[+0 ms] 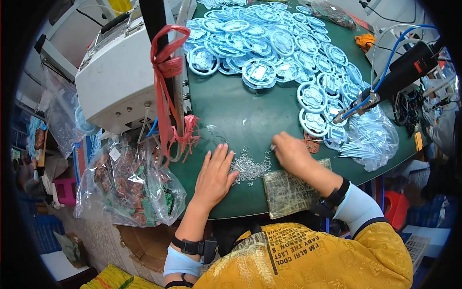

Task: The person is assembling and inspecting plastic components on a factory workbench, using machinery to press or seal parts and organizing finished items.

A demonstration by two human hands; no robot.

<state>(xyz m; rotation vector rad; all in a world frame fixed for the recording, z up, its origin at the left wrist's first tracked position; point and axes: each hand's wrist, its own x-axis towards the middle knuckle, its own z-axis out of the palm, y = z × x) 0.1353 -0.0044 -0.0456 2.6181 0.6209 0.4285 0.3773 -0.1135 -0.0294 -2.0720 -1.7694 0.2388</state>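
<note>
My left hand lies flat on the green tabletop with its fingers stretched out, its edge against a heap of small silvery screws. On the other side of the heap, my right hand is closed with its fingertips pressed together. Something small and pale shows at those fingertips, too tiny to make out. A reddish-brown circuit board lies just beyond the right hand, partly covered by it. Under the right forearm rests a flat rectangular block wrapped in yellowish clear film.
Many light-blue toy steering wheels are piled at the back and right. A black electric screwdriver hangs at right above a bag of pale-blue rods. At left stand a white machine and a bag of circuit boards.
</note>
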